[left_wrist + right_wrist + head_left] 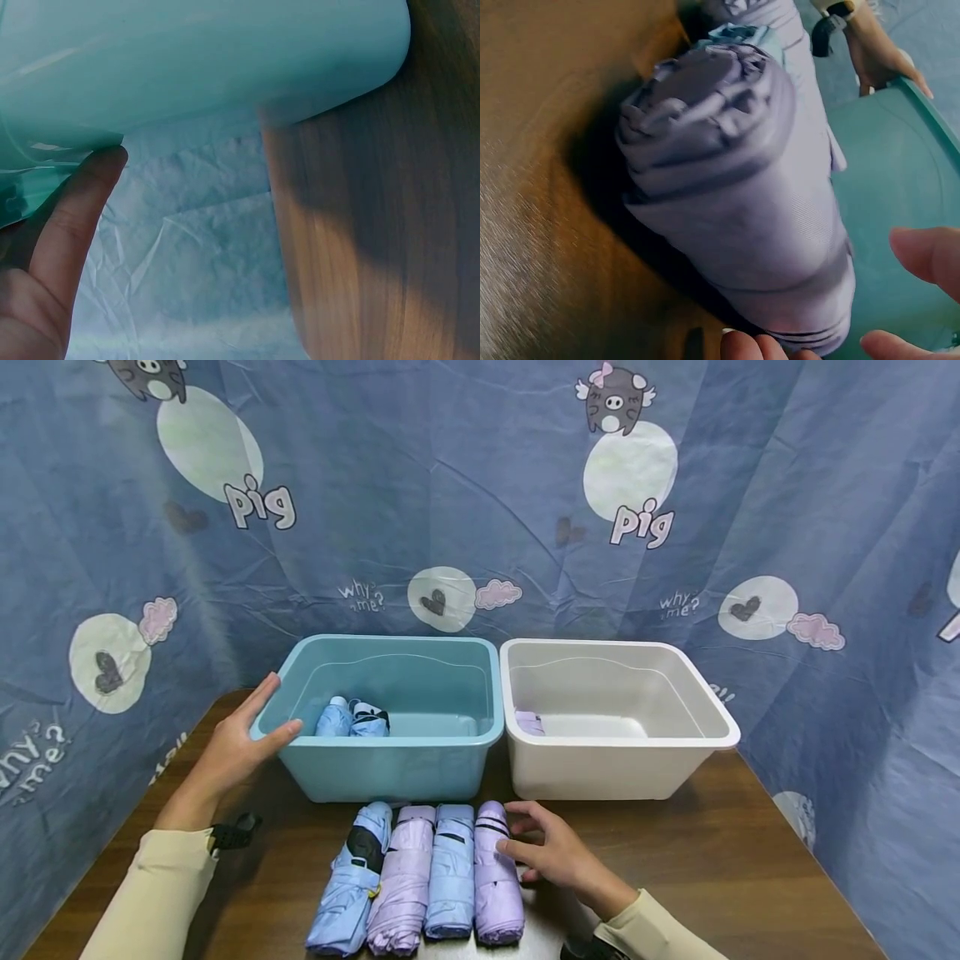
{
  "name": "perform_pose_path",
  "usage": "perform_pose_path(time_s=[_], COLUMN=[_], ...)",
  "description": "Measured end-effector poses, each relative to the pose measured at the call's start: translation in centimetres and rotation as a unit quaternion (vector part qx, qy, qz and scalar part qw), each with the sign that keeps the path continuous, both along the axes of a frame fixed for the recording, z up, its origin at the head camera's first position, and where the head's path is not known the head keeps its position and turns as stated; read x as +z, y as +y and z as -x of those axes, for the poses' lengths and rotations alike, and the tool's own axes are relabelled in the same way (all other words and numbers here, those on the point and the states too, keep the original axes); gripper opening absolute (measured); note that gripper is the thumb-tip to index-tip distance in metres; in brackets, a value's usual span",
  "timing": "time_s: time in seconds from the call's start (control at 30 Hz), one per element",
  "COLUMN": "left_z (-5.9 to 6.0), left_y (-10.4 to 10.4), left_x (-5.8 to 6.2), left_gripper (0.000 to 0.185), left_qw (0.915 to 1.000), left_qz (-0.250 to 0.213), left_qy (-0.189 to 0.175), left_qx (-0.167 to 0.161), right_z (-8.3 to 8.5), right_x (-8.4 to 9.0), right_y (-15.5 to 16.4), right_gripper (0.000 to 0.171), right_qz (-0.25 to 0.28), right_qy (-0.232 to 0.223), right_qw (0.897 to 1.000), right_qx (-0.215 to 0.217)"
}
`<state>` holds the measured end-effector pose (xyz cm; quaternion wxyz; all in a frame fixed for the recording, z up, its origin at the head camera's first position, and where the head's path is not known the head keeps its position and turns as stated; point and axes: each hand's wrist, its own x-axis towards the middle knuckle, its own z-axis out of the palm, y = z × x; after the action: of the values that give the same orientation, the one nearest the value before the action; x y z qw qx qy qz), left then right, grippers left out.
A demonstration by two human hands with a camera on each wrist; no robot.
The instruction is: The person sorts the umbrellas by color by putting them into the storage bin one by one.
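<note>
my right hand (551,852) rests, fingers loosely curled, on the rightmost purple folded umbrella (497,881) on the worktop (712,868). it looks light, soft, slippery; i'd grip mid-body. left hand (240,743) lies open against the blue bin (390,768).

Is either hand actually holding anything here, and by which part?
Nothing is lifted. The left hand rests on the blue bin at its left rim corner. The right hand touches the purple umbrella near its upper end.
</note>
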<state>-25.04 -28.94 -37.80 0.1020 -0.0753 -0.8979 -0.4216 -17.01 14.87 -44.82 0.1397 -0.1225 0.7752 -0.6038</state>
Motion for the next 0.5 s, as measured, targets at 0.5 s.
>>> perform_pose_path(time_s=[0.5], left_z=[0.0], left_y=[0.0], left_x=[-0.1], left_gripper=[0.086], left_qw=[1.0], left_qz=[-0.007], left_qy=[-0.001], left_qx=[-0.004], right_z=[-0.8], right_x=[-1.0], right_y=[-1.1], right_gripper=[0.074], right_qz=[-0.05], right_qy=[0.05], right_qw=[0.997], right_qx=[0.03])
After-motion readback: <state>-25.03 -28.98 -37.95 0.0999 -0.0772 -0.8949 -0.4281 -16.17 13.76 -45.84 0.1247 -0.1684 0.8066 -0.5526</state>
